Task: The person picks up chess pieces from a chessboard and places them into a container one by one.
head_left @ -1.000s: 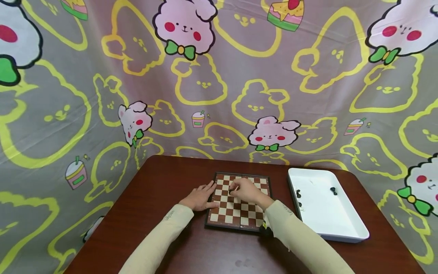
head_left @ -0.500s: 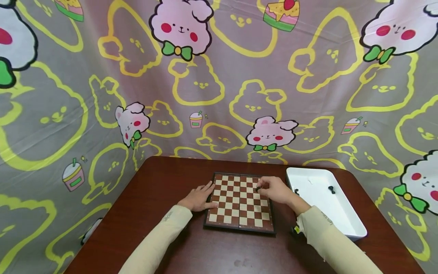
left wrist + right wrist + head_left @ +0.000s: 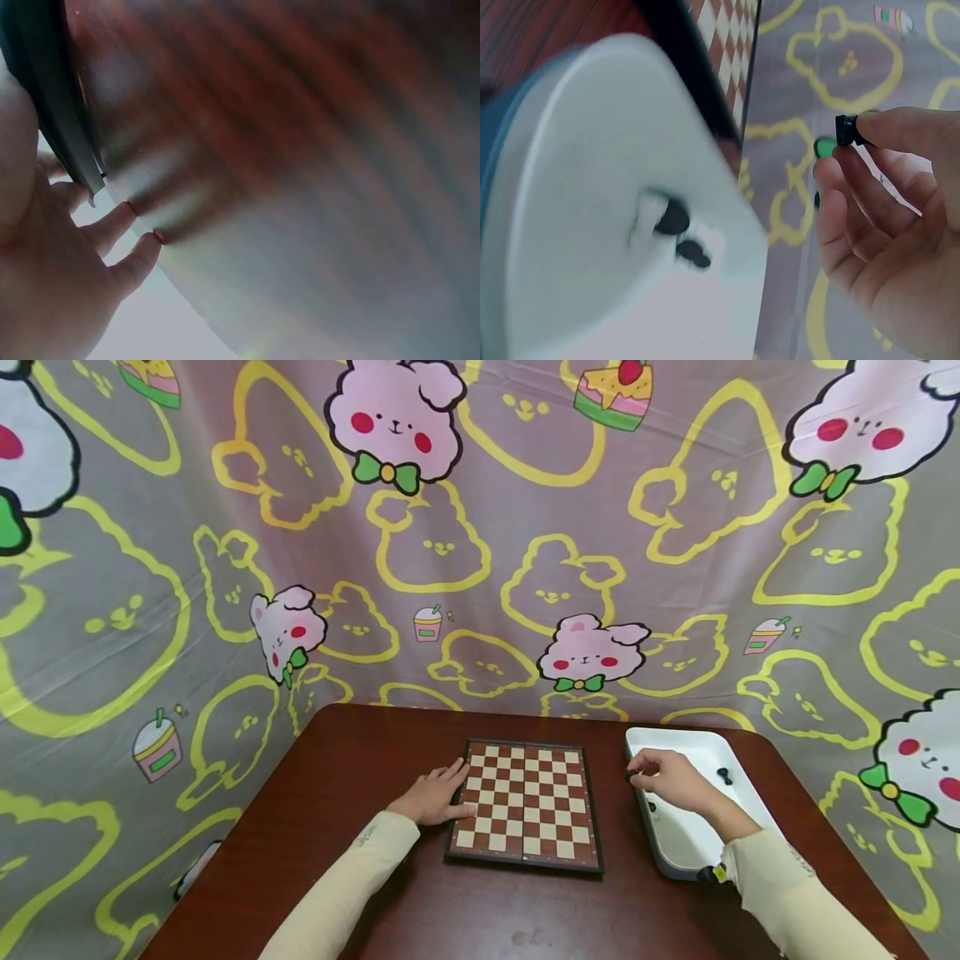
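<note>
My right hand point(image 3: 678, 781) is over the left rim of the white tray point(image 3: 686, 847). Its thumb and fingers pinch a small black chess piece point(image 3: 846, 130), best seen in the right wrist view. Below it, more black chess pieces lie in the tray, among them one piece point(image 3: 673, 216) beside another point(image 3: 693, 253). On the left edge of the brown and cream chessboard point(image 3: 525, 802) rests my left hand point(image 3: 432, 799), its fingers spread and fairly straight. The left wrist view has that hand point(image 3: 67, 277) against the board's dark edge point(image 3: 52, 90). No pieces stand on the board.
A dark reddish-brown table point(image 3: 360, 752) carries the board and, to its right, the tray. Patterned cloth point(image 3: 465, 568) with cartoon rabbits hangs behind and at the sides. A black wrist strap point(image 3: 708, 874) is on the right sleeve.
My right hand has moved right, from over the middle of the board to the tray, still pinching the black chess piece. My left hand has stayed at the board's left edge.
</note>
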A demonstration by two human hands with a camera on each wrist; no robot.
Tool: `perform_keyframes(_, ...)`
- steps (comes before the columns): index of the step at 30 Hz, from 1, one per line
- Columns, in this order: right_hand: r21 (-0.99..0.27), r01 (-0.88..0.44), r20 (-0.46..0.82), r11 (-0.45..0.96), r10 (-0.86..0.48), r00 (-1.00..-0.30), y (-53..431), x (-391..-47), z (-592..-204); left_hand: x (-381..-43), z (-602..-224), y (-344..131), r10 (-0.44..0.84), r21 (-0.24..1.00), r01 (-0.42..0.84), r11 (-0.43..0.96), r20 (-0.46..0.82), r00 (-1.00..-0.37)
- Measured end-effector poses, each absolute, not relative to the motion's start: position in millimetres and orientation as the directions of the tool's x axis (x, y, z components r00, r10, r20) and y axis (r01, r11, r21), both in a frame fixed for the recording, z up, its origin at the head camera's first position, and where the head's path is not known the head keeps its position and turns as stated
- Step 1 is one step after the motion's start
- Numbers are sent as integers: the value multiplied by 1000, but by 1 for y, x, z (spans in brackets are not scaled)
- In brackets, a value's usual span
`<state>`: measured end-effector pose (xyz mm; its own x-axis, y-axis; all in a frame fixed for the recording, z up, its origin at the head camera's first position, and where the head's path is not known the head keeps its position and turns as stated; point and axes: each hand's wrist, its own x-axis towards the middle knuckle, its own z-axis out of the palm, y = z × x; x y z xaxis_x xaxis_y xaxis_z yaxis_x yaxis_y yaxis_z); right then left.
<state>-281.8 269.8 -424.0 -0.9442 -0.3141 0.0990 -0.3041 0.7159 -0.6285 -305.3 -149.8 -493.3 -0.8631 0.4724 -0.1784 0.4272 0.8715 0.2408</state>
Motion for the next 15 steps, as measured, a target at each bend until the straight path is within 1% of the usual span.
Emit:
perform_keyframes(8,-656,-273,101,703,-277,-955,303,-281,-429,-308,-496,-150,471,240,426,872,-177,-864)
perform_keyframes(15,-661,-251,87,707,-260,-962,320,-283,-437,-308,-498,-151,476,239,432,870,-177,-861)
